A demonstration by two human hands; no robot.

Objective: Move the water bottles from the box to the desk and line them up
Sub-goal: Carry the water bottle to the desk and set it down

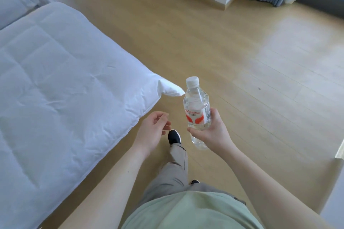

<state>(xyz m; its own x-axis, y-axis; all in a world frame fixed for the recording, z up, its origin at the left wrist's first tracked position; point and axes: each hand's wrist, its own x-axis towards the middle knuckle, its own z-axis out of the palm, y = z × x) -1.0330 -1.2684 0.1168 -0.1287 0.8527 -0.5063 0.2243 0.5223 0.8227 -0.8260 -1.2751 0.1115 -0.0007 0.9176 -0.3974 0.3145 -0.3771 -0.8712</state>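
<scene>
Right hand [210,132] grips full bottle [197,111] at label, upright; left hand [152,130] loose, empty. We judge it heavy, slippery, squashable.

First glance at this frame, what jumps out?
The clear water bottle with a white cap and red label, gripped upright by the right hand at centre frame above the wooden floor. The big white duvet fills the left side, one corner pointing toward the bottle. The left hand hangs empty, fingers loosely curled, above a black shoe.
</scene>
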